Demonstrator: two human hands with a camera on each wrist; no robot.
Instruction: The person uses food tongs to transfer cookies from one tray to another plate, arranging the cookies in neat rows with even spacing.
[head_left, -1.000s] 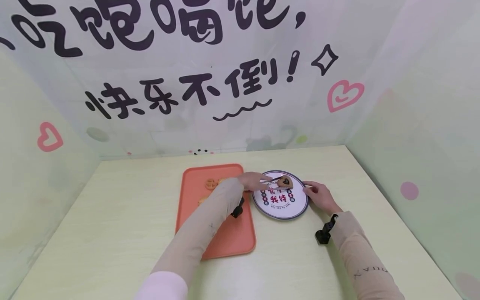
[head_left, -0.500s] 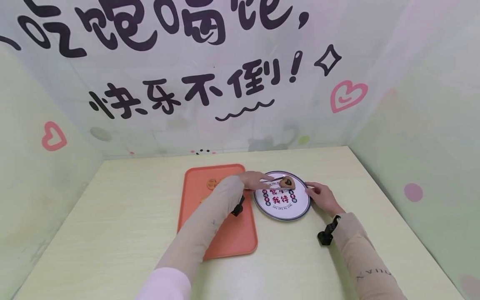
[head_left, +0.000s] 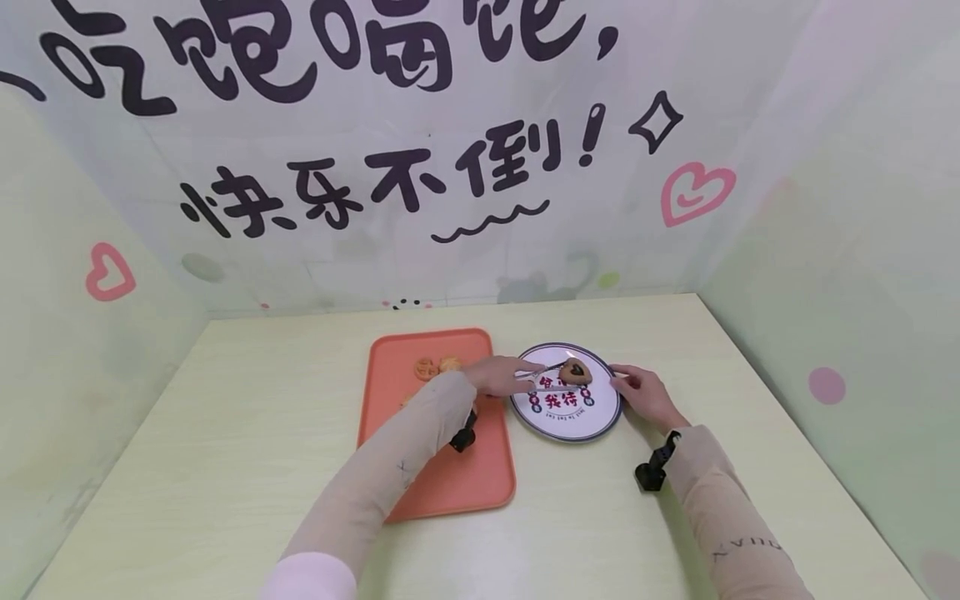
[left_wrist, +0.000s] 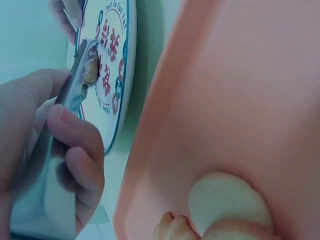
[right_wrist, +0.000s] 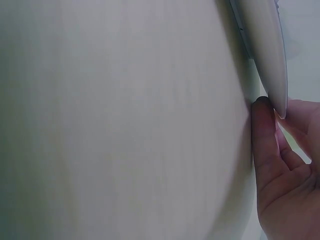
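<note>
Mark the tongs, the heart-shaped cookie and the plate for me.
tongs (left_wrist: 75,85), left wrist view, on the metal arm near the tip.
heart-shaped cookie (head_left: 575,372), head view, on its dark centre.
plate (head_left: 570,433), head view, on the near rim.

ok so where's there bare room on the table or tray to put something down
The near half of the orange tray beside the left sleeve is bare, as is the table left of it and in front of the plate. It is crowded at the tray's far end, by the cookies, and between both hands around the plate.
</note>
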